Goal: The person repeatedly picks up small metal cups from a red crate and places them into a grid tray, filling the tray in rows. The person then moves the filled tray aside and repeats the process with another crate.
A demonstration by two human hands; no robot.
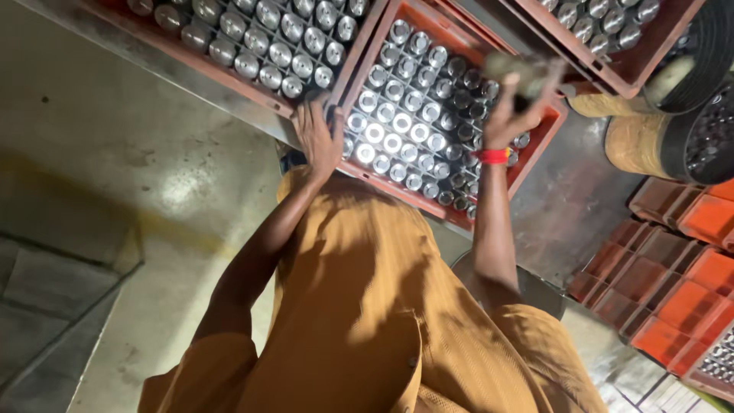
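A blurred metal cylinder sits up in the right hand, fingers wrapped around it, raised over the far right part of the red crate. It looks like solid machined steel, so my read is heavy for its size, stiff, smooth and possibly slick; a full wrap around the barrel looks like the safe hold, rather than a pinch at the end. A red band rings that wrist.

Over at nine o'clock from there, the left hand rests on the crate's near left corner, fingers spread and laid over the rim, clamped on nothing that I can make out.

Below both hands, the crate is packed with shiny round parts standing in grid cells, bright tops towards the left, darker ones to the right. At ten o'clock a second red crate carries more of the same; at one o'clock there's a third crate. Both front crates sit on a steel table.

At three o'clock stand two round drums with dark rims, and at five o'clock a stack of empty orange crates on the floor.
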